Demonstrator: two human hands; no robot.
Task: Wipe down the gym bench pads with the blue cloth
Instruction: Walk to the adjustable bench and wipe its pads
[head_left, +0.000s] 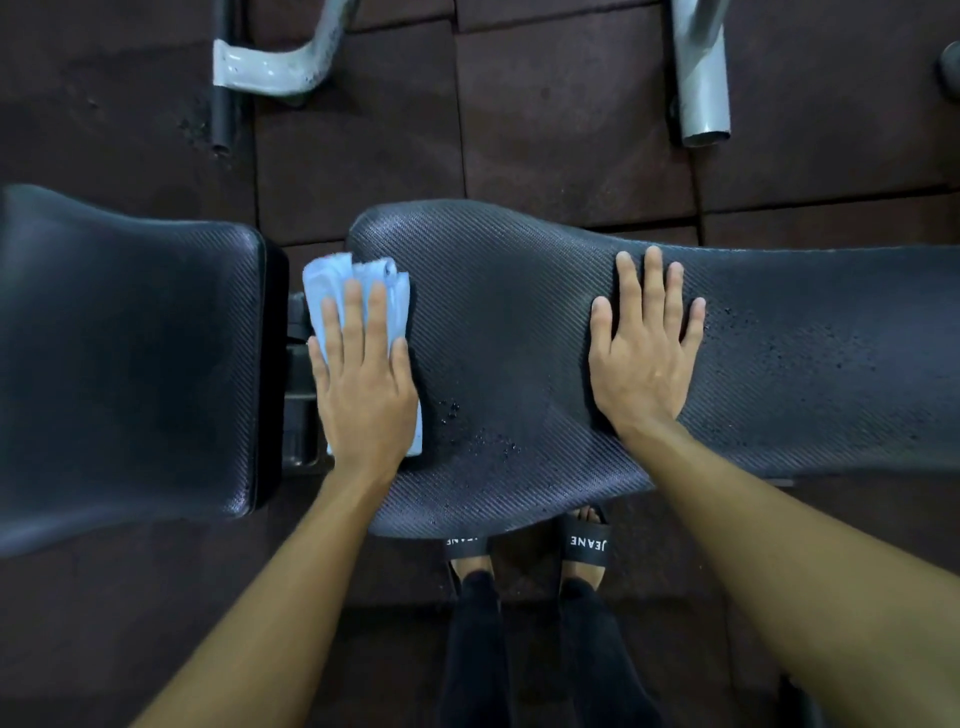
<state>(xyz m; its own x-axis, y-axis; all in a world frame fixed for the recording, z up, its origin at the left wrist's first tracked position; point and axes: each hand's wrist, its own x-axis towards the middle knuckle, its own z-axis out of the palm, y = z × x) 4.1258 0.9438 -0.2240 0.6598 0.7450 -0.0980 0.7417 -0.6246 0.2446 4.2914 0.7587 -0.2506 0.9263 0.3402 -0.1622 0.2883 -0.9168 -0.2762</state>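
Both flat, left hand (363, 379) pressing blue cloth (332, 280), right hand (644, 358) on possibly damp pad (493, 312)

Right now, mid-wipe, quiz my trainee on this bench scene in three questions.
1. True or false: the left hand presses the blue cloth flat on the end of the long pad.
2. The right hand is: A gripping the blue cloth; B flat on the long pad, holding nothing; C out of view.
3. Which pad has no hand on it?
Key: 1 true; 2 B; 3 the short pad, on the left.
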